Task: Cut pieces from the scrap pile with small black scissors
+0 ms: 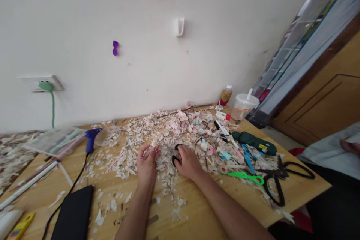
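My left hand point(147, 162) rests palm up on a heap of pale paper scraps point(168, 131) spread over the wooden table point(197, 213). Its fingers curl loosely and I see nothing held in them. My right hand point(188, 161) lies just to the right, fingers closed around the black handles of a small pair of scissors point(176, 154). The scissor blades are hidden among the scraps between the two hands.
Green scissors point(247, 176), blue scissors point(248, 157) and large black scissors point(277, 180) lie at the right. A blue glue gun point(91, 138), black phone point(73, 215), plastic cup point(244, 107) and small bottle point(225, 96) stand around. The wall is close behind.
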Demonstrator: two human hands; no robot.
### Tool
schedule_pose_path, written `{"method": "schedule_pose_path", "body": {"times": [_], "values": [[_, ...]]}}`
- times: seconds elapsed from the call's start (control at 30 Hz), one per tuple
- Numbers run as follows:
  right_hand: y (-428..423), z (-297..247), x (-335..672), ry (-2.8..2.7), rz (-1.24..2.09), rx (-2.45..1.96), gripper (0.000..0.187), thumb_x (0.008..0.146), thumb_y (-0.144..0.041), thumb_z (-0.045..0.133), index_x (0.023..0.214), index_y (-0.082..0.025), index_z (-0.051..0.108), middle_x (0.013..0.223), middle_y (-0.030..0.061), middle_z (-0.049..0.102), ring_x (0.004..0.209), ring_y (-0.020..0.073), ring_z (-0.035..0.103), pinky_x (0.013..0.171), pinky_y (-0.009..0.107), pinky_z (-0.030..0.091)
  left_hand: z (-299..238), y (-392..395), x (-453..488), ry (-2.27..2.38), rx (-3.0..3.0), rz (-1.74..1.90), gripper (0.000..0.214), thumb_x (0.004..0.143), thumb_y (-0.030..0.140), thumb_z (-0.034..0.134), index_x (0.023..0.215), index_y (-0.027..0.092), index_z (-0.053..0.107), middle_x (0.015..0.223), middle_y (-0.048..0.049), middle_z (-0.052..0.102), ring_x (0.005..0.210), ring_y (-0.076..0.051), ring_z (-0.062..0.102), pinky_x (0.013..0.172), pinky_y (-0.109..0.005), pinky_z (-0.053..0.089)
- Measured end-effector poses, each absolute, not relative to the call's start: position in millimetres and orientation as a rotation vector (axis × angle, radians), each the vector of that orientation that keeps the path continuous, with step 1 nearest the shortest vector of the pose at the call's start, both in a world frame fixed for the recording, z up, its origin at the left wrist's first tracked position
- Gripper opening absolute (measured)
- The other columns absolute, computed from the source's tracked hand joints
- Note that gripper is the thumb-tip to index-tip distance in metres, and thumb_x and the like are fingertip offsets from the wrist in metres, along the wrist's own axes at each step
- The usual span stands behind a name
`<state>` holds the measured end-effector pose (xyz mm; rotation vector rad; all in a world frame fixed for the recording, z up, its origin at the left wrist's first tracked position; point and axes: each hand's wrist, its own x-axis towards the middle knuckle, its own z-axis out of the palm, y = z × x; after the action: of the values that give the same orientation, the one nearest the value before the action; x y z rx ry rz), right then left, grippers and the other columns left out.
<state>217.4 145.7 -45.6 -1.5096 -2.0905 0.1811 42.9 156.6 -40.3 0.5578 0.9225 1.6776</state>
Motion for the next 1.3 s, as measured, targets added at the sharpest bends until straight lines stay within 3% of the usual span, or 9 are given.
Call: {"method": "schedule_pose_path", "body": {"times": [0.07, 0.2, 0.33, 0.53, 0.8, 1.3], "values": [[145, -46, 218, -2.101, 0.188, -1.497, 0.027, 0.078, -0.024, 0.054, 0.103, -0.017, 0.048, 0.101, 0.0081, 0.055, 0.096, 0.0223, 0.047, 0.084, 0.034, 0.035, -38, 156, 43, 0.912, 0.529, 1.669, 0.042, 0.068, 0.021, 0.076, 0.105, 0.021, 0.057, 0.087, -0.0045, 0.072, 0.089, -0.018, 0.068, 0.085, -0.033, 0.051], [144, -45, 217, -2.12, 0.178, -1.471, 0.03, 0.078, -0.024, 0.054, 0.107, -0.017, 0.048, 0.104, 0.0089, 0.055, 0.1, 0.0235, 0.046, 0.088, 0.035, 0.033, -37, 156, 44, 0.86, 0.397, 1.661, 0.022, 0.069, 0.016, 0.073, 0.084, 0.017, 0.057, 0.092, -0.0077, 0.072, 0.096, -0.021, 0.067, 0.087, -0.033, 0.051], [143, -43, 216, -2.164, 0.156, -1.464, 0.03, 0.079, -0.027, 0.056, 0.106, -0.018, 0.049, 0.106, 0.008, 0.055, 0.101, 0.0244, 0.045, 0.088, 0.036, 0.032, -34, 155, 44, 0.757, 0.32, 1.681, 0.015, 0.072, 0.015, 0.069, 0.075, 0.016, 0.054, 0.102, -0.0113, 0.071, 0.107, -0.024, 0.063, 0.093, -0.037, 0.049], [144, -41, 217, -2.154, 0.167, -1.486, 0.025, 0.078, -0.026, 0.057, 0.101, -0.018, 0.051, 0.1, 0.0074, 0.057, 0.096, 0.0224, 0.046, 0.084, 0.035, 0.032, -33, 151, 45, 0.692, 0.282, 1.525, 0.01, 0.081, 0.022, 0.061, 0.088, 0.014, 0.063, 0.12, -0.0128, 0.064, 0.115, -0.022, 0.057, 0.094, -0.033, 0.049], [143, -37, 218, -2.19, 0.206, -1.453, 0.015, 0.078, -0.025, 0.057, 0.091, -0.02, 0.052, 0.086, 0.0031, 0.059, 0.086, 0.0191, 0.05, 0.082, 0.032, 0.032, -36, 148, 58, 0.688, 0.378, 1.548, 0.014, 0.081, 0.024, 0.065, 0.091, 0.016, 0.066, 0.116, -0.0103, 0.066, 0.114, -0.021, 0.059, 0.097, -0.033, 0.047], [145, -42, 218, -2.202, 0.173, -1.453, 0.018, 0.078, -0.024, 0.059, 0.095, -0.019, 0.054, 0.091, 0.0043, 0.06, 0.091, 0.0205, 0.05, 0.083, 0.033, 0.032, -43, 147, 64, 0.662, 0.262, 1.481, 0.016, 0.083, 0.023, 0.062, 0.097, 0.016, 0.066, 0.117, -0.0094, 0.066, 0.118, -0.019, 0.056, 0.095, -0.029, 0.049]]}}
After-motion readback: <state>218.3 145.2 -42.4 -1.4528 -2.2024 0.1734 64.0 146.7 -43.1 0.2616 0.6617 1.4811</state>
